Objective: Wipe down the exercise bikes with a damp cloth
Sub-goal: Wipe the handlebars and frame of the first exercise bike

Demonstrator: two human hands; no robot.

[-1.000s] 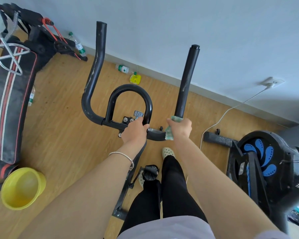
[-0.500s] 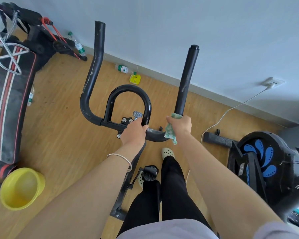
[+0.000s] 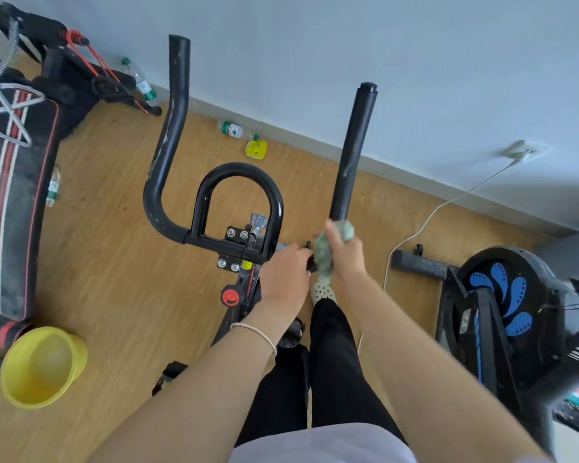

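Right grip (image 3: 346, 252) is clamped on a crumpled cloth (image 3: 322, 259), mottled green and white. The cloth is bunched round the foot of the right horn (image 3: 351, 155) of the black handlebar (image 3: 214, 243), and a loose end hangs below the fist. Left grip (image 3: 283, 279) sits just beside it, touching the cloth, with fingers curled over the crossbar right of the centre loop (image 3: 238, 172). The left horn (image 3: 168, 128) is scuffed with pale streaks. A red knob (image 3: 230, 297) is on the stem below. On the wooden floor (image 3: 114, 262) a yellow bucket (image 3: 44, 365) stands at lower left. A second exercise bike (image 3: 502, 305) with blue petal marks stands at right, and plastic bottles (image 3: 233, 129) lie by the wall.
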